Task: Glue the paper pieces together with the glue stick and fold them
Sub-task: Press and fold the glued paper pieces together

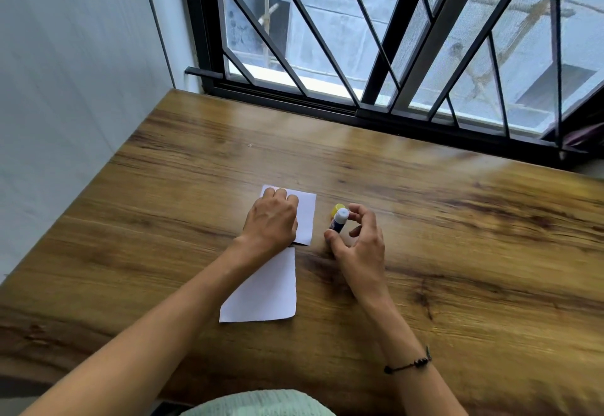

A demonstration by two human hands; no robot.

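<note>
Two white paper pieces lie on the wooden table. The far paper piece is pressed down by my left hand, fingers flat on its left part. The near paper piece lies just below it, partly under my left wrist. My right hand holds the uncapped glue stick upright on the table, right of the far piece, with thumb and fingers around its blue body. A yellow cap lies just behind the stick.
A window with a black metal grille runs along the table's far edge. A white wall stands on the left. A black cord bracelet is on my right wrist.
</note>
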